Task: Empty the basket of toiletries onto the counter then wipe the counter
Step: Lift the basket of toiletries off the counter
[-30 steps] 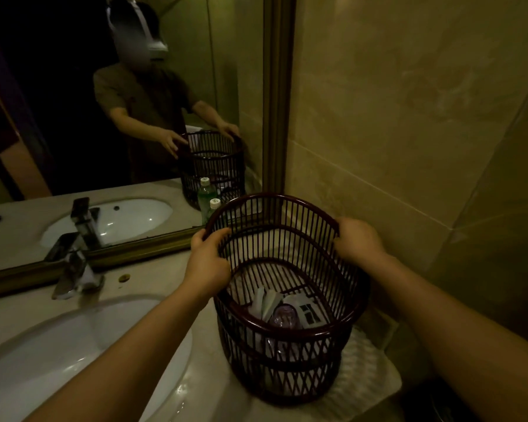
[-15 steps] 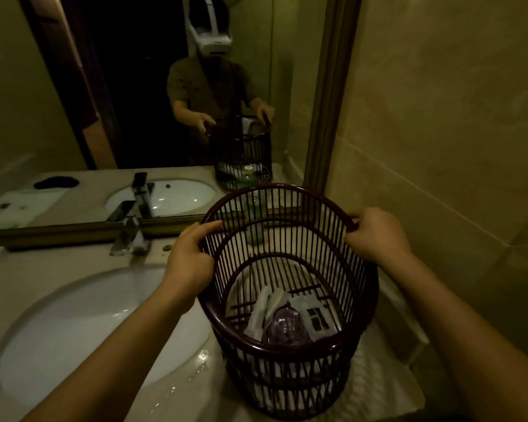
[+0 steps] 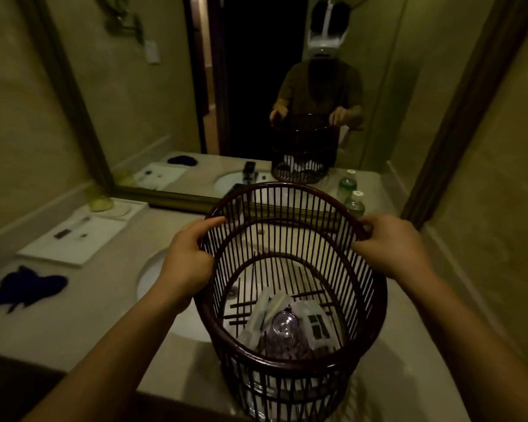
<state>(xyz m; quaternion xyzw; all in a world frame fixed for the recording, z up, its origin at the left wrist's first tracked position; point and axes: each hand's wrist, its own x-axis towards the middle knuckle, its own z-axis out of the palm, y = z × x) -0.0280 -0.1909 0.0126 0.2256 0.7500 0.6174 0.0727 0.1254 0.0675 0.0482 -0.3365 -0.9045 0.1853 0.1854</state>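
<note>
A dark slatted basket (image 3: 290, 379) is held up over the right part of the sink, tilted slightly toward me. My left hand (image 3: 189, 257) grips its left rim and my right hand (image 3: 393, 248) grips its right rim. Inside, at the bottom, lie white sachets (image 3: 316, 325), slim wrapped packets (image 3: 261, 315) and a clear rounded cap or bottle (image 3: 284, 327). The beige counter (image 3: 104, 300) spreads to the left. A dark blue cloth (image 3: 28, 286) lies crumpled on it at the far left.
A white tray (image 3: 70, 242) with small items sits on the counter at back left. The white sink (image 3: 153, 278) lies under and left of the basket. A green water bottle (image 3: 355, 204) stands by the mirror (image 3: 226, 86). The wall is close on the right.
The basket has come up off the white mat at the right and moved left, over the sink's edge. My view has swung left, showing the tray and the blue cloth.
</note>
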